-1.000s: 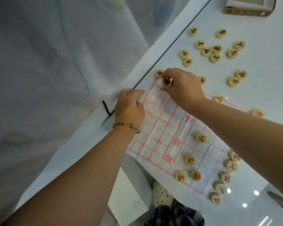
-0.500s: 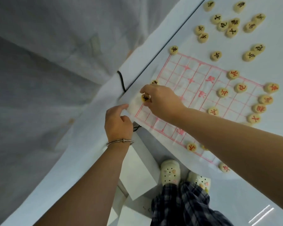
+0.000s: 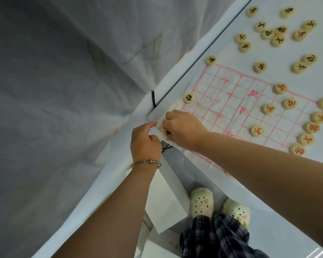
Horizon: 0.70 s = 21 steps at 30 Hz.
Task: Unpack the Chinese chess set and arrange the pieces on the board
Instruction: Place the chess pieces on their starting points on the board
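Board lies hard against the tabletop's left edge, and its near-left corner and near edge overhang the tabletop. Open grid runs from the board's left edge to the red-lettered pieces.

Count:
- 16 black-lettered pieces: 12 loose on the tabletop past the board's far edge, 1 just off that edge, 1 on the far-left corner, 1 mid left edge, 1 in my hand
- 9 red-lettered pieces on the board's right half and right edge, and a sliver of another shows by my right forearm

My right hand has its fingers curled tight, pinching the last black piece over the overhanging near-left corner. My left hand is loosely curled, index and thumb nipping that paper corner
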Each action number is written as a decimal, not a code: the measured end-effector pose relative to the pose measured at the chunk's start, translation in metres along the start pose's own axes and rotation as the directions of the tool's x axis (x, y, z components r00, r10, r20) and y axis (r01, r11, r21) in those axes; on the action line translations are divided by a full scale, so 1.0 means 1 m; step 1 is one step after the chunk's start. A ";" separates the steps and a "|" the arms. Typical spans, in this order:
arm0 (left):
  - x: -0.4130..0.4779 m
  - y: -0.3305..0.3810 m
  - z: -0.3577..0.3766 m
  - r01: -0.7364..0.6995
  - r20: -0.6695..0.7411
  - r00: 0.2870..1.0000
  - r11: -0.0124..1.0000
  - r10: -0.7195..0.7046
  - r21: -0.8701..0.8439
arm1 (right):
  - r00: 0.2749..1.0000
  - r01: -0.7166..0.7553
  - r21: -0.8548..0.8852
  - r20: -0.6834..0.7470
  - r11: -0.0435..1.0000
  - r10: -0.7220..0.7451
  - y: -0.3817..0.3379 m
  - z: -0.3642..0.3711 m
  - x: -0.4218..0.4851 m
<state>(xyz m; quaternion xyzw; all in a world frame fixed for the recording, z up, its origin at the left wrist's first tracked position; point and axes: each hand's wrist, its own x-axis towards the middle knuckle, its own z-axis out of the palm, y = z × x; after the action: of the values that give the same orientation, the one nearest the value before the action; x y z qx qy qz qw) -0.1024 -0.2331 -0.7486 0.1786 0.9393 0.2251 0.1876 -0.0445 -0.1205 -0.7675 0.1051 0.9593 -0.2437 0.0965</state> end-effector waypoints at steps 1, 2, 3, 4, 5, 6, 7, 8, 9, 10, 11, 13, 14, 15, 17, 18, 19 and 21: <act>0.001 0.000 0.001 -0.003 0.000 1.000 1.000 0.003 -0.004 | 1.000 0.008 -0.022 -0.005 1.000 -0.008 0.000 0.000 0.001; 0.000 0.000 0.001 -0.002 0.002 1.000 1.000 0.002 -0.005 | 1.000 0.017 -0.038 -0.007 0.999 -0.018 -0.001 0.002 0.000; 0.000 0.001 0.001 -0.002 0.004 1.000 1.000 0.002 -0.006 | 1.000 0.028 -0.051 -0.011 0.998 -0.029 -0.001 0.003 -0.001; 0.000 0.001 0.001 -0.006 0.006 1.000 1.000 0.006 -0.007 | 0.999 0.039 -0.063 -0.014 0.997 -0.040 -0.001 0.004 -0.002; 0.001 0.002 0.001 -0.006 0.007 1.000 1.000 0.006 -0.007 | 0.999 0.046 -0.072 -0.015 0.996 -0.047 -0.001 0.004 -0.003; 0.001 0.003 0.001 -0.002 0.006 1.000 1.000 0.002 -0.006 | 0.999 0.049 -0.075 -0.016 0.996 -0.050 -0.001 0.004 -0.003; 0.002 0.004 0.000 0.005 0.005 1.000 1.000 -0.005 -0.004 | 0.999 0.048 -0.077 -0.014 0.996 -0.049 -0.001 0.005 -0.004; 0.002 0.004 0.000 0.013 0.003 1.000 1.000 -0.013 -0.003 | 0.999 0.046 -0.077 -0.011 0.996 -0.047 -0.001 0.005 -0.005; 0.002 0.004 0.000 0.017 0.002 1.000 1.000 -0.017 -0.002 | 0.999 0.043 -0.077 -0.007 0.996 -0.044 -0.001 0.005 -0.005; 0.002 0.004 -0.001 0.020 0.004 1.000 1.000 -0.020 -0.002 | 0.999 0.039 -0.077 -0.004 0.996 -0.040 -0.001 0.006 -0.005; 0.001 0.004 -0.001 0.021 0.008 1.000 1.000 -0.021 -0.001 | 0.999 0.035 -0.076 -0.005 0.996 -0.036 -0.001 0.006 -0.006; 0.000 0.005 -0.001 0.018 0.012 1.000 1.000 -0.018 0.000 | 1.000 0.024 -0.069 -0.008 0.997 -0.025 -0.001 0.006 -0.006; 0.000 0.005 -0.001 0.016 0.011 1.000 1.000 -0.016 -0.002 | 1.000 0.020 -0.062 -0.011 0.998 -0.020 0.000 0.006 -0.005; 0.000 0.006 -0.002 0.013 0.009 1.000 1.000 -0.013 -0.004 | 1.000 0.017 -0.054 -0.015 0.998 -0.018 0.000 0.006 -0.005; 0.000 0.006 -0.003 0.011 0.010 1.000 1.000 -0.011 -0.003 | 1.000 0.012 -0.035 -0.023 0.999 -0.013 0.000 0.004 -0.006; -0.001 0.006 -0.004 0.006 0.011 1.000 1.000 -0.006 -0.003 | 0.999 0.007 -0.026 -0.033 1.000 -0.008 0.001 0.002 -0.008; -0.002 0.006 -0.004 -0.003 0.013 1.000 1.000 0.003 -0.004 | 0.999 -0.003 -0.018 -0.046 1.000 0.002 0.002 -0.001 -0.010; -0.003 0.010 -0.005 -0.025 0.020 0.999 1.000 0.025 -0.008 | 0.997 -0.030 -0.006 -0.068 1.000 0.030 0.006 -0.009 -0.017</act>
<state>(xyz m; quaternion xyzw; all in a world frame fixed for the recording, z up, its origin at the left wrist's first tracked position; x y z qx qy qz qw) -0.0996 -0.2280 -0.7389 0.1920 0.9342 0.2292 0.1946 -0.0276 -0.1132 -0.7586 0.1273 0.9612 -0.2351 0.0677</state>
